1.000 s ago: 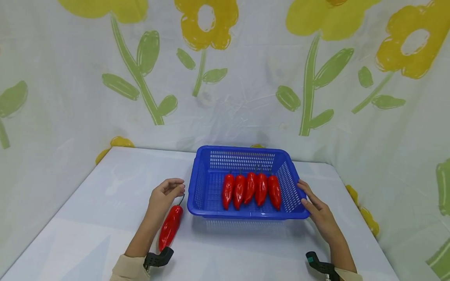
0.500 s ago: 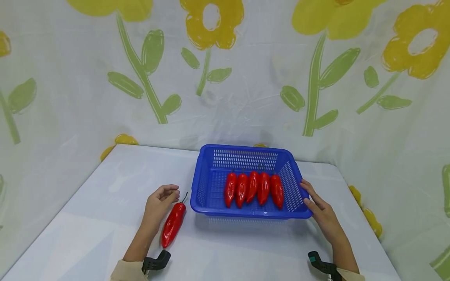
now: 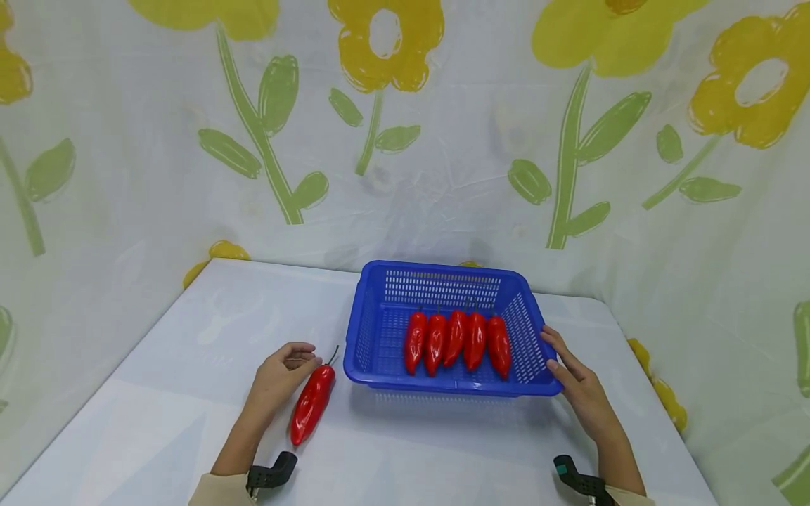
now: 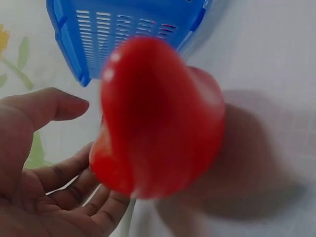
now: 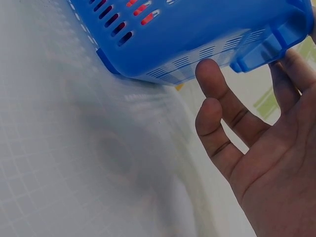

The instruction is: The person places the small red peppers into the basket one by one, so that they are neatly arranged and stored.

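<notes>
A red chili pepper (image 3: 313, 405) with a dark stem lies on the table, left of the blue basket (image 3: 443, 386). Beside its stem end is my left hand (image 3: 276, 379), fingers loosely bent; in the left wrist view the thumb and fingers (image 4: 74, 190) stand apart, and the chili pepper (image 4: 158, 123) fills the middle, not gripped. My right hand (image 3: 585, 400) holds the basket's right rim near its front corner. The right wrist view shows some fingers under the rim and two fingertips (image 5: 210, 76) free below it. Inside the basket several red chili peppers (image 3: 455, 341) lie side by side.
The white table (image 3: 405, 457) reaches to a back wall of flower-printed cloth (image 3: 455, 190). The same cloth hangs at both sides. Dark wrist cameras (image 3: 272, 471) are strapped to both forearms.
My left hand has moved back and left, away from the gap between chili pepper and basket. The right hand stays on the rim. The whole head view has shifted slightly.
</notes>
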### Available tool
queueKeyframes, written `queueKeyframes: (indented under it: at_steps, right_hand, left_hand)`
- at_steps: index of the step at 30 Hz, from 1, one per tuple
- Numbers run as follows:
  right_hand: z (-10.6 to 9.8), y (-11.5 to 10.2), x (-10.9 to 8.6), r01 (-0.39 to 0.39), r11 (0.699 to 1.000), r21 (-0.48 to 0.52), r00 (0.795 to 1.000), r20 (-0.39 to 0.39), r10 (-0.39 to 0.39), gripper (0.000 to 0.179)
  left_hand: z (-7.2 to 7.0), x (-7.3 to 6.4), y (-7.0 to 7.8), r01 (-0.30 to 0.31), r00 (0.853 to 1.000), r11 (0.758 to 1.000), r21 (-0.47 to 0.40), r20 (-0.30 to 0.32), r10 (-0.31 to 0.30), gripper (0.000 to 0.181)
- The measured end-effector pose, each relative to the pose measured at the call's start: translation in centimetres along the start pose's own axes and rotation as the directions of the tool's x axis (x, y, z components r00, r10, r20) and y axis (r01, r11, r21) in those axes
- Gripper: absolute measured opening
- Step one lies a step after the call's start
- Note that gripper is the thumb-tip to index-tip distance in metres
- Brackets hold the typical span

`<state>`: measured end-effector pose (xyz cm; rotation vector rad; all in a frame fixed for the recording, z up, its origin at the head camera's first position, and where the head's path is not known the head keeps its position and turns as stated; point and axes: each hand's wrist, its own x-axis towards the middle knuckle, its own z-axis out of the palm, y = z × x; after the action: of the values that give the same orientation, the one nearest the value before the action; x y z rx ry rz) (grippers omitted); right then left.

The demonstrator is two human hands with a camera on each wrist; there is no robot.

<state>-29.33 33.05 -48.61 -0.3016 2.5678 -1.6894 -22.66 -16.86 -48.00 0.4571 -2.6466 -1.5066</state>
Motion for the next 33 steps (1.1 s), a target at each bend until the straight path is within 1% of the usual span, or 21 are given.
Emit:
queueKeyframes:
  at_steps: [6,10,13,16,19,23,25,29,33]
  right_hand:
    - [-0.1,0.0,0.1,0.003,1.000,-0.004,1.000,0.001,-0.003,0.055]
    - [-0.1,0.2,0.0,0.000,1.000,-0.001,1.000,0.003,0.000,0.055]
    - [-0.1,0.2,0.0,0.001,1.000,-0.002,1.000,0.003,-0.001,0.055]
    - [-0.1,0.1,0.0,0.004,1.000,-0.001,1.000,0.003,-0.004,0.054]
    - [-0.1,0.1,0.0,0.003,1.000,-0.004,1.000,0.004,-0.003,0.054]
    - [-0.1,0.1,0.0,0.011,1.000,-0.018,1.000,0.005,-0.011,0.054]
    - [-0.2,0.2,0.1,0.019,1.000,-0.019,1.000,0.008,-0.019,0.053]
    - [-0.2,0.3,0.2,0.026,1.000,-0.015,1.000,0.016,-0.026,0.052]
    - [-0.2,0.4,0.2,0.021,1.000,-0.011,1.000,0.020,-0.021,0.052]
  left_hand:
    - [-0.1,-0.2,-0.1,-0.007,0.998,0.999,0.035,0.059,0.004,0.045]
    - [-0.3,-0.4,0.2,-0.027,0.996,0.995,0.096,0.090,0.019,0.047]
    - [-0.5,-0.6,0.4,-0.041,0.993,0.987,0.155,0.115,0.023,0.049]
    - [-0.5,-1.0,0.6,-0.041,0.990,0.978,0.202,0.139,0.013,0.050]
    - [-0.5,-1.3,0.8,-0.053,0.988,0.971,0.234,0.154,0.016,0.051]
    - [-0.4,-1.6,0.9,-0.041,0.990,0.971,0.237,0.141,0.007,0.050]
    - [-0.5,-1.7,0.9,-0.025,0.992,0.972,0.233,0.125,-0.005,0.051]
    - [-0.6,-1.5,0.7,0.006,0.996,0.975,0.222,0.085,-0.026,0.053]
    - [-0.8,-1.3,0.5,0.014,0.998,0.979,0.201,0.062,-0.027,0.054]
